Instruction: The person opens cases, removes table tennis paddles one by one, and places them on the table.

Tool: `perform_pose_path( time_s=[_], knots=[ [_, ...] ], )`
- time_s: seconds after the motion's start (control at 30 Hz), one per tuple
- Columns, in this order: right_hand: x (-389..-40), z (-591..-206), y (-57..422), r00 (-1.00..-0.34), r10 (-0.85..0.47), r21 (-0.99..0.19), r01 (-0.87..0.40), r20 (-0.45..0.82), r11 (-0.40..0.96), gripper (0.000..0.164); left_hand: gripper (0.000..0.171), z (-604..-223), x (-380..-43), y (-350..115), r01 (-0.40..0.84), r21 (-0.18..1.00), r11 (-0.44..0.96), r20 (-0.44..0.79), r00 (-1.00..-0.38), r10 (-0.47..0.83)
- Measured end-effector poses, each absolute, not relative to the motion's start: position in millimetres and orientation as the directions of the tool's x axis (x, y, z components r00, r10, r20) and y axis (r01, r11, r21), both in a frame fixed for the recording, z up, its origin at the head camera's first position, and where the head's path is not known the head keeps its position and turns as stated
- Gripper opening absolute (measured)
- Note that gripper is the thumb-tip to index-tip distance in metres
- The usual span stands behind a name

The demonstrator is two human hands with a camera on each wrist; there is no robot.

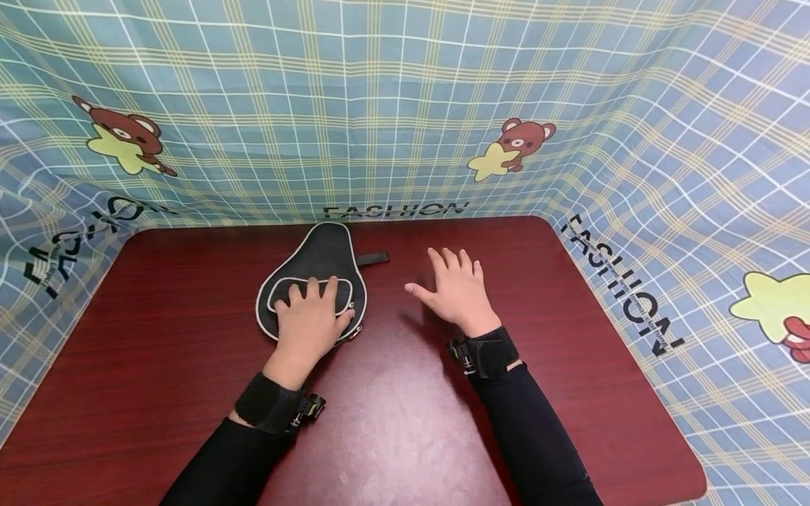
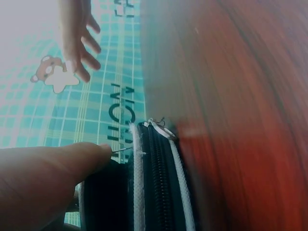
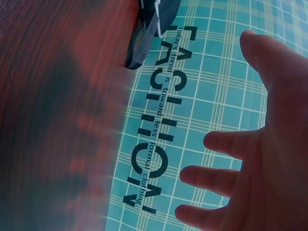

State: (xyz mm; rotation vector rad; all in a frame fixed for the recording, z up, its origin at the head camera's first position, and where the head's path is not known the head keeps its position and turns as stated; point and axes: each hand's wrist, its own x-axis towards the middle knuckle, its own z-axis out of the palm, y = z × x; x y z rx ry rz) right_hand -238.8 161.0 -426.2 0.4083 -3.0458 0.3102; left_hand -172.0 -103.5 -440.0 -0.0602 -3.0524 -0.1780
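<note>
A black, paddle-shaped table tennis bat case [image 1: 325, 253] with white piping lies on the table, its narrow end pointing away. My left hand [image 1: 308, 320] rests on the wide part, fingers spread over the small front pocket [image 1: 344, 288]. In the left wrist view, the left thumb [image 2: 91, 156] lies beside the case's edge, near the zipper [image 2: 159, 178] and its metal pull [image 2: 163, 131]. My right hand [image 1: 460, 295] is held over the table to the right of the case, fingers spread and holding nothing. A short black strap [image 1: 372, 258] sticks out from the case's right side.
The dark red table [image 1: 405, 422] has rounded corners. Blue plaid cloth [image 1: 405, 105] with printed bears and lettering hangs along its back and sides. Both wrists wear black bands [image 1: 272, 404] with small cameras.
</note>
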Motion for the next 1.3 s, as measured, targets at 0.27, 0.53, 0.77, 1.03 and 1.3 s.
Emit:
perform_pose_path(
  time_s=[0.27,0.53,0.77,1.03,1.3],
  knots=[
    [-241,-431,162,-0.963,-0.253,-0.190,-0.268,0.096,0.945,0.092,0.078,-439,-170,-86,0.033,0.099,0.995,0.090,-0.996,0.024],
    [-242,-432,165,-0.961,-0.256,-0.178,-0.270,0.102,0.946,0.092,0.079,-440,-169,-72,0.037,0.072,0.997,0.103,-0.994,0.029],
    [-241,-429,166,-0.959,-0.260,-0.182,-0.278,0.112,0.943,0.092,0.078,-439,-168,-59,0.030,0.054,0.998,0.114,-0.993,0.024],
    [-241,-431,167,-0.957,-0.267,-0.183,-0.283,0.110,0.941,0.091,0.077,-441,-166,-42,0.007,0.032,0.999,0.154,-0.988,0.002],
    [-242,-433,170,-0.958,-0.260,-0.197,-0.280,0.123,0.939,0.089,0.077,-442,-166,-31,-0.013,0.018,1.000,0.159,-0.987,-0.015]
  ],
)
